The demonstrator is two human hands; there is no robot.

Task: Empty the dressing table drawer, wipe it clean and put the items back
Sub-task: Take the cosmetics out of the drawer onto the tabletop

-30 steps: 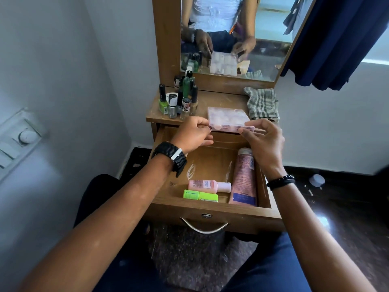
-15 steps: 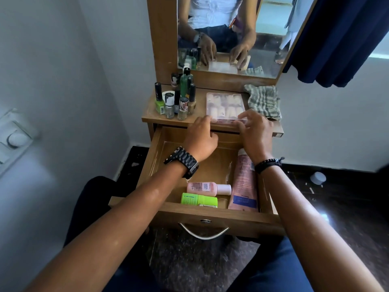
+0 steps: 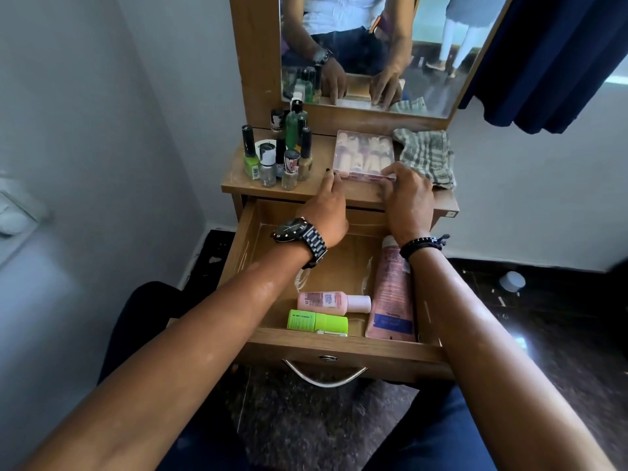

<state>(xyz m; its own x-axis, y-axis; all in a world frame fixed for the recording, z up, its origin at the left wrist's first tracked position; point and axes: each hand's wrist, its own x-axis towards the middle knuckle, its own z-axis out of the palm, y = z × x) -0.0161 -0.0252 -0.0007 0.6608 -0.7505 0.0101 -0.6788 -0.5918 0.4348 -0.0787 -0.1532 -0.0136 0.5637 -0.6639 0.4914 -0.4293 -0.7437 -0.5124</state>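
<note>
A clear plastic box (image 3: pixel 363 153) of pale pink pieces lies flat on the dressing table top (image 3: pixel 316 186). My left hand (image 3: pixel 326 215) has its fingertips on the box's near left corner. My right hand (image 3: pixel 407 202) pinches the near right edge. Below my wrists the wooden drawer (image 3: pixel 339 350) stands pulled out. It holds a small pink bottle (image 3: pixel 326 300), a lime green tube (image 3: pixel 316 320) at the front, and a long pink tube (image 3: pixel 390 294) along the right side. White smears mark the drawer floor.
Several nail polish bottles (image 3: pixel 275 161) cluster at the table top's left. A checked cloth (image 3: pixel 424 154) lies bunched at its right, touching the box. The mirror (image 3: pixel 424 45) rises behind, a dark blue curtain (image 3: pixel 560 62) hangs to the right, and a white cap (image 3: pixel 512 281) lies on the floor.
The box was held tilted above the drawer's back edge; both hands carried it forward and laid it flat on the table top, where it now rests further back.
</note>
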